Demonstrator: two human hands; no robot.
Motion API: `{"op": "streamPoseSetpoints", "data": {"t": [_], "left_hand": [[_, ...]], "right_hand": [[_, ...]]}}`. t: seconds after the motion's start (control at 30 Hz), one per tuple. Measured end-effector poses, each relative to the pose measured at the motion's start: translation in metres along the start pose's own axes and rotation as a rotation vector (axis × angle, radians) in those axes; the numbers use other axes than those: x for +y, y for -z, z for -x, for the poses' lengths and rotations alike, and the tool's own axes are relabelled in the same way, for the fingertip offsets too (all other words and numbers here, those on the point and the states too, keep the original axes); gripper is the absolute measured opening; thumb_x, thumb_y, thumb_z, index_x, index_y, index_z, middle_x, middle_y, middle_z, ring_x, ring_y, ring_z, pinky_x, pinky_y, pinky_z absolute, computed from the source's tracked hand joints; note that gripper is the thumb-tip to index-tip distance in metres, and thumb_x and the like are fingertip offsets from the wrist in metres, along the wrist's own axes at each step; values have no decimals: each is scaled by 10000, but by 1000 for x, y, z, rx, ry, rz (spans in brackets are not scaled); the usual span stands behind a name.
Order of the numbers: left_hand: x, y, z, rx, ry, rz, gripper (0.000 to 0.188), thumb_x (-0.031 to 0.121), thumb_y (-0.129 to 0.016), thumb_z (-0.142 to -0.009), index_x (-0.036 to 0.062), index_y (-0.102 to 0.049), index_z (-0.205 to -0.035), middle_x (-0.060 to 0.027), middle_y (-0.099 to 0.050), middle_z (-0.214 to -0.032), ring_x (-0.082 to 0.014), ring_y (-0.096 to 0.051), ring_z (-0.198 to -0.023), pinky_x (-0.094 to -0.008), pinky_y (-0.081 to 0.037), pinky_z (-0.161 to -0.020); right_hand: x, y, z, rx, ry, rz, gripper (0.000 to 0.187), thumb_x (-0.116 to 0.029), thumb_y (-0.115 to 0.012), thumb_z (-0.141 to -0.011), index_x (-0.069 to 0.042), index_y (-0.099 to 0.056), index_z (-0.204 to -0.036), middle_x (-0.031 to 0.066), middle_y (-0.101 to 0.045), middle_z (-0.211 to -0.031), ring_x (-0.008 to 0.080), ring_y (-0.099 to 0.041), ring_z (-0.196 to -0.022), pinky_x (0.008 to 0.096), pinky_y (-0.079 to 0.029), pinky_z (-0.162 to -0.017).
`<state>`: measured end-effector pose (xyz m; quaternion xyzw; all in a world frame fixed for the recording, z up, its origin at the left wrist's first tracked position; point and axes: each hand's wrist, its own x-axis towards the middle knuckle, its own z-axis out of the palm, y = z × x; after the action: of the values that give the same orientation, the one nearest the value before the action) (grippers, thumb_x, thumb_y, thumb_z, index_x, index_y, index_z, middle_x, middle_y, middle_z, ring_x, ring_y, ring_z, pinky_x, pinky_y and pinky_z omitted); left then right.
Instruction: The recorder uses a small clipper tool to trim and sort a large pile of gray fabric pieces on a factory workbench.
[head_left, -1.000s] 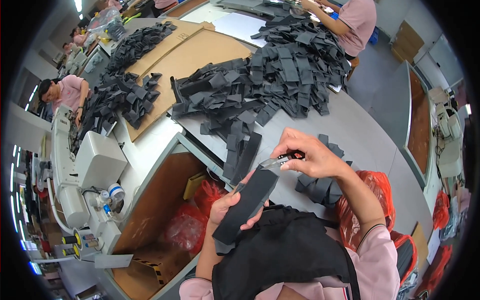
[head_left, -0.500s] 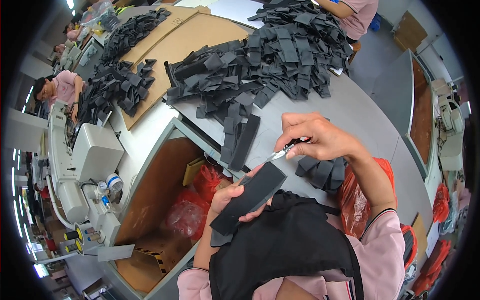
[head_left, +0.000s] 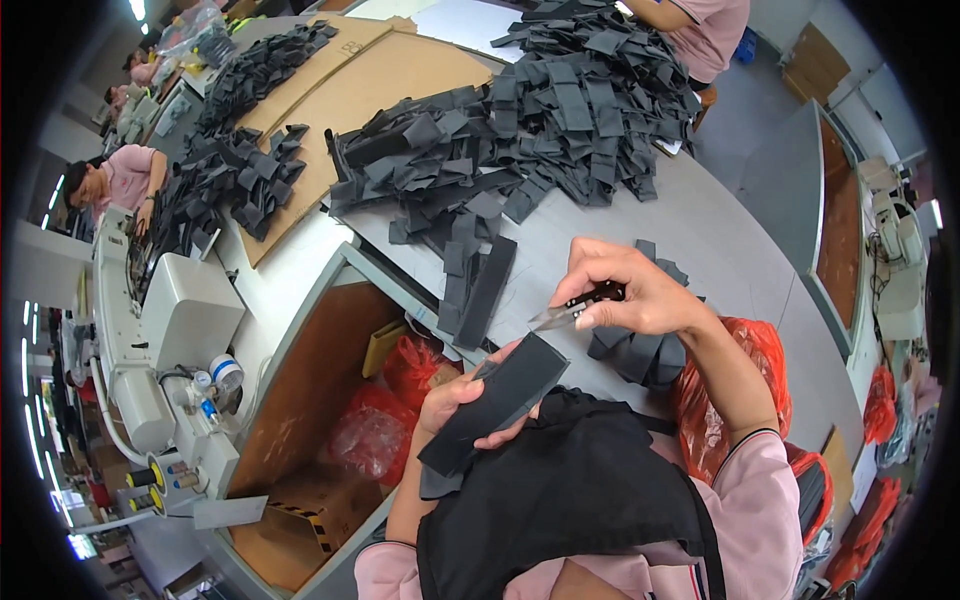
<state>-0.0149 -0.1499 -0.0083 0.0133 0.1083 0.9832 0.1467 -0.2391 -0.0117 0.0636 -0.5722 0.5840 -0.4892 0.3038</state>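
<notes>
A dark grey fabric strip (head_left: 500, 400) lies across my left hand (head_left: 452, 400), thumb over its face and fingers beneath. My right hand (head_left: 632, 292) is closed around small thread snips (head_left: 568, 307) with dark handles. Their pale metal blades point down and left, a little above the strip's upper end and apart from it. Beyond my hands, on the grey table, lies another dark strip (head_left: 488, 290) beside a heap of similar pieces (head_left: 590, 110). A smaller pile of strips (head_left: 640, 345) sits behind and below my right hand.
To the left stands a white sewing machine (head_left: 190, 310) with thread cones. An open wooden compartment (head_left: 300, 400) holds red plastic bags (head_left: 375, 430). Another red bag (head_left: 735, 380) is by my right arm. Co-workers sit at far left (head_left: 130, 175) and far right (head_left: 705, 35).
My right hand has lifted slightly, taking the snips away from the strip's end; more of their blades and dark handle shows. My left hand keeps its hold, nearly unmoved.
</notes>
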Motion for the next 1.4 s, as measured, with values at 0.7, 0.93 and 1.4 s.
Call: {"op": "streamPoseSetpoints", "data": {"t": [0.7, 0.93, 1.4], "left_hand": [[4, -3, -6, -81, -34, -22, 653, 334, -531, -846, 17, -222, -1326, -294, -472, -994, -211, -516, -516, -218, -382, -355], [2, 3, -6, -116, -21, 5, 633, 330, -532, -846, 14, -243, -1312, -297, -473, -985, -216, -521, -521, -220, -379, -350], [22, -36, -3, 535, -81, -1068, 495, 170, -519, -855, 13, -411, -1313, -91, -518, -1003, -148, -509, -684, -219, -411, -584]], "right_hand": [[13, -79, 23, 307, -188, -957, 262, -128, -642, -817, 35, -586, -1015, 14, -487, -865, 47, -444, -604, 169, -342, -494], [10, -85, 25, 373, -206, -1118, 228, -109, -605, -852, 32, -591, -1030, -18, -459, -829, 40, -423, -569, 176, -360, -548], [-6, -59, 28, 428, -136, 210, 225, -35, -672, -732, -18, -638, -954, 39, -450, -792, 132, -450, -681, 248, -378, -617]]}}
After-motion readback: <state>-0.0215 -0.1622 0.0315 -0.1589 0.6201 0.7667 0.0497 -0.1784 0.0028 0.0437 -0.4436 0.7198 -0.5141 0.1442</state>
